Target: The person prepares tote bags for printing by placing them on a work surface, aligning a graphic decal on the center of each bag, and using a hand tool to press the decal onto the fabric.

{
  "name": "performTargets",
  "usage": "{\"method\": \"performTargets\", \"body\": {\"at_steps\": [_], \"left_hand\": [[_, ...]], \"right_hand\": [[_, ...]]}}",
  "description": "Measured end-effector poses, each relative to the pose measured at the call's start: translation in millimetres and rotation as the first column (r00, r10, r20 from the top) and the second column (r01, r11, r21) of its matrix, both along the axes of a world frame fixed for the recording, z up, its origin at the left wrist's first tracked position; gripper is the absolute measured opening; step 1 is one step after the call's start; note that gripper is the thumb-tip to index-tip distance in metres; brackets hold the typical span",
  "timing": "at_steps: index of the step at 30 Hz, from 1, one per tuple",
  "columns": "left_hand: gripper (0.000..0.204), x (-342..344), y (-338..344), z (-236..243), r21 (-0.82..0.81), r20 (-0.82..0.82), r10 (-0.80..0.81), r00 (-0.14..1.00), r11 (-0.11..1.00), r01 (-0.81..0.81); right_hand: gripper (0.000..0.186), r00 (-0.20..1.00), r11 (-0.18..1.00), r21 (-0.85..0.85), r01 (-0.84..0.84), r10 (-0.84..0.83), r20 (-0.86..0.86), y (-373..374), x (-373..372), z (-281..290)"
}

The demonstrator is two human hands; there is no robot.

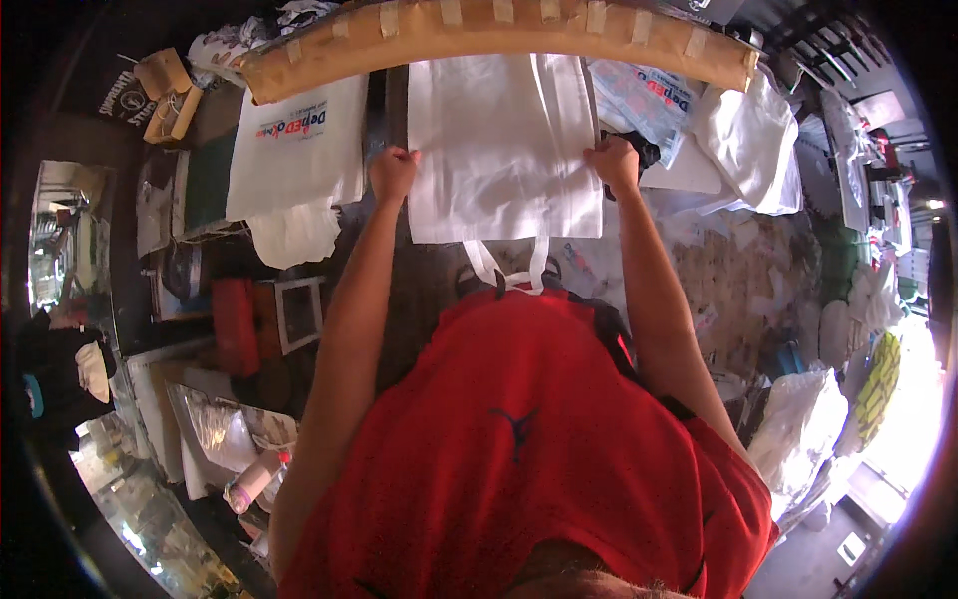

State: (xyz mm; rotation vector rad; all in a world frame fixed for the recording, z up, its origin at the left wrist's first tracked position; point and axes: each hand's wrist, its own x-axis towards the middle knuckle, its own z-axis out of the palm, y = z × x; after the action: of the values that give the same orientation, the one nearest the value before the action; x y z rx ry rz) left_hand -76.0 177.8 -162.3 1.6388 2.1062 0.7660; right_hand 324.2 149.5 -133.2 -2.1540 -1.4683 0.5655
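Observation:
A plain white tote bag (499, 150) lies flat in front of me at the top centre, its two strap handles (534, 270) hanging down toward my red shirt. My left hand (395, 172) pinches the bag's left edge, and my right hand (616, 165) grips its right edge. Just beyond the bag runs a long curved bar wrapped in brown cardboard (499, 25) with tape strips on it. A black object (647, 150) is partly hidden behind my right hand.
Printed white bags (294, 160) lie at the left, more white cloth (748, 140) and printed plastic (634, 95) at the right. A cardboard box (168, 100) sits upper left. Below are a red block (235, 324) and white plastic bundles (798, 429).

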Motion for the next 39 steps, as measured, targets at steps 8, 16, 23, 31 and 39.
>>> {"method": "performTargets", "body": {"at_steps": [8,16,23,31,39], "left_hand": [[0.038,82.7,-9.0,28.2,0.366,-0.240,-0.505,0.829,0.744,0.559],[0.081,185.0,13.4,10.8,0.113,-0.299,-0.650,0.699,0.703,0.702],[0.098,205.6,18.2,51.8,-0.290,-0.306,-0.700,0.645,0.714,0.637],[0.123,224.3,48.6,39.6,-0.356,-0.393,-0.671,0.628,0.741,0.569],[0.092,237.8,76.8,31.1,-0.310,-0.297,-0.635,0.714,0.771,0.557]], "right_hand": [[0.030,0.998,0.996,0.069,0.056,-0.057,0.016,2.8,-5.2,-13.4],[0.040,0.992,0.991,-0.101,-0.087,0.096,0.086,20.9,0.1,-4.9],[0.036,1.000,0.994,0.104,-0.009,0.008,0.009,45.5,-10.1,4.8],[0.023,0.992,0.995,0.032,0.097,-0.094,-0.082,37.2,-15.4,16.0],[0.057,0.932,0.824,0.438,-0.360,0.340,0.126,9.1,-69.2,4.0]]}}
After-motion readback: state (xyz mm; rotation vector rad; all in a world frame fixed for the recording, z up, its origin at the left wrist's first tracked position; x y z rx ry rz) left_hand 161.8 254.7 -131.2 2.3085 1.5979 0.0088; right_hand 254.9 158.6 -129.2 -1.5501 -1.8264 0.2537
